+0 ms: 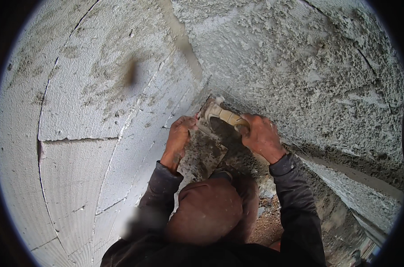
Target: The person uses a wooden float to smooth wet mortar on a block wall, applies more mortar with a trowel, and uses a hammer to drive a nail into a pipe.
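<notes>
My right hand [262, 135] is wrapped round the end of a mortar-smeared hand tool with a curved yellow handle [231, 117] marked by dark grooves. Its pale, caked head reaches into the corner where the two walls meet; the tool's exact kind is unclear. Just left of that head, my left hand [180, 133] is closed, thumb and fingertips pinched together. A small reddish spot shows at those fingertips, but what they hold is too small to make out. Both hands are low in the corner, in front of my bent knee [206, 211].
A pale block wall [81, 107] with open joints rises at the left. The right wall [295, 71] is rough with grey mortar. A low ledge [349, 171] runs along the right. Dirt and rubble [266, 224] lie on the ground beside my leg. A thin line crosses near the right wall.
</notes>
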Demonstrator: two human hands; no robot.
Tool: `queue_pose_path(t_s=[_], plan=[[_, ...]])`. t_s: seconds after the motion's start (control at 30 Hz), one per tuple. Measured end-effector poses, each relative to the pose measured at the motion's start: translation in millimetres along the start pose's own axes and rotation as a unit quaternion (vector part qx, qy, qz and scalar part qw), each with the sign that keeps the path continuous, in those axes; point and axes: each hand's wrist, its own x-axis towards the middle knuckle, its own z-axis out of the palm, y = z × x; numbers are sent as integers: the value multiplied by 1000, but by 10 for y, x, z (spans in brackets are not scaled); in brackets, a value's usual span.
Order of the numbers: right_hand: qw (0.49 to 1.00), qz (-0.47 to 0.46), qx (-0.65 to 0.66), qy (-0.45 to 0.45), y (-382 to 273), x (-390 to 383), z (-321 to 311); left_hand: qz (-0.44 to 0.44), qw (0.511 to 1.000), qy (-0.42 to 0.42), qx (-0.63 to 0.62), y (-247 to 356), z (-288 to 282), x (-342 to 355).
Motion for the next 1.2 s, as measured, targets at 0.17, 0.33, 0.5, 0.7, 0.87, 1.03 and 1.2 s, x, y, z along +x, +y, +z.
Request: queue_pose_path(t_s=[0.17,0.33,0.5,0.7,0.87,1.03,1.2], plan=[[1000,-2,-3,28,78,-84,234,-161,985,-61,-27,-198,-277,-260],[994,70,-67,48,27,-76,277,-198,978,-71,-7,-282,-210,-528],[999,2,-2,32,-2,-120,216,-226,965,-130,-11,-404,-231,-737],[995,91,-26,24,25,-83,228,-271,948,-168,8,-605,-203,-895],[996,87,23,11,36,1,110,-279,931,-235,29,-646,-193,-932],[998,46,30,-13,120,-45,132,-296,920,-253,-51,-1008,-268,-921],[995,47,-14,84,144,-27,118,-310,908,-271,-81,-787,-161,-925]])
